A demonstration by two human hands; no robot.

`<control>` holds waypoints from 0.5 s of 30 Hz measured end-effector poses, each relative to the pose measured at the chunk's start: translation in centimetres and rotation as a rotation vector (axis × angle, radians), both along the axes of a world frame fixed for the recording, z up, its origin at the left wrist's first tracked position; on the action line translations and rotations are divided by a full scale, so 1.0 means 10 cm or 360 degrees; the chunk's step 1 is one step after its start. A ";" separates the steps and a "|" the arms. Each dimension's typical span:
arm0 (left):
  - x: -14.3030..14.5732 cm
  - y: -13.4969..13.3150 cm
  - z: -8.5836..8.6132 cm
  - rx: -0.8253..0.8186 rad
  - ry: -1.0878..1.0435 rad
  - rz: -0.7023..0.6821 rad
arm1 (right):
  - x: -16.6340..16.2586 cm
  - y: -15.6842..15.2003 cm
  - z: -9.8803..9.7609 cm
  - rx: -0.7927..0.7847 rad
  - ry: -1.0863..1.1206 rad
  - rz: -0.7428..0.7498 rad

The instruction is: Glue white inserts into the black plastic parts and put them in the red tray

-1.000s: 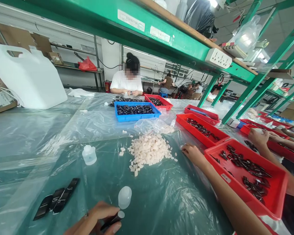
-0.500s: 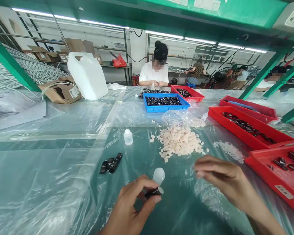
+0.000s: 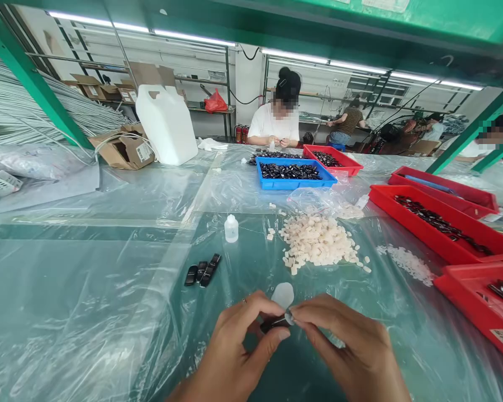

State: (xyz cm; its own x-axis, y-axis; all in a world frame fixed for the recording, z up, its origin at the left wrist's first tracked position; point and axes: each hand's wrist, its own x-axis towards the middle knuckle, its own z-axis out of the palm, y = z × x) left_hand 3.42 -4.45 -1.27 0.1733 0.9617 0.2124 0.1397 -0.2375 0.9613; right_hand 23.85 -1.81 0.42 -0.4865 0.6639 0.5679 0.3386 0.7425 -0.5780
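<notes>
My left hand [image 3: 243, 340] pinches a small black glossy piece [image 3: 272, 323] between thumb and fingers. Against the piece's right end, the fingertips of my right hand [image 3: 352, 343] are pressed together; whatever is between them is too small and hidden to name. Just behind my fingers lies a whitish translucent round object [image 3: 283, 293]. Several similar black pieces [image 3: 208, 271] lie side by side to the left, near a small white squeeze bottle [image 3: 231, 229]. Beyond my right hand is a heap of small cream-coloured pieces [image 3: 321, 240].
Red trays [image 3: 427, 248] with dark pieces line the right side. Tiny clear bits [image 3: 406, 263] lie beside them. A blue tray [image 3: 295, 183] full of black pieces stands ahead, before a seated co-worker [image 3: 275, 123]. A white jug [image 3: 167, 125] and cardboard box [image 3: 126, 151] stand back left.
My right hand has come left and down from beside the cream heap, and its fingertips now meet the black piece. The left hand still grips that piece. The view has shifted slightly.
</notes>
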 end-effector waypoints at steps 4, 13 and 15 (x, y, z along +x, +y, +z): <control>0.01 -0.01 -0.01 0.0041 0.0010 0.0011 | -0.07 -0.08 -0.03 0.0093 0.0027 -0.0113; 0.02 -0.03 -0.04 0.0152 -0.0003 0.0062 | -0.23 -0.23 -0.09 0.0338 -0.0069 -0.0485; 0.03 -0.03 -0.05 0.0185 -0.0005 0.0071 | -0.27 -0.26 -0.07 0.0517 -0.0126 -0.0624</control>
State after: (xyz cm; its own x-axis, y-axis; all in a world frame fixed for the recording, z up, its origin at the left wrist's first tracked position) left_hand 3.72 -4.72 -1.73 0.1299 0.9373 0.3234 0.1498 -0.3409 0.9281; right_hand 21.13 -4.37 -0.30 -0.2863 0.6004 0.7467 0.6610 0.6880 -0.2997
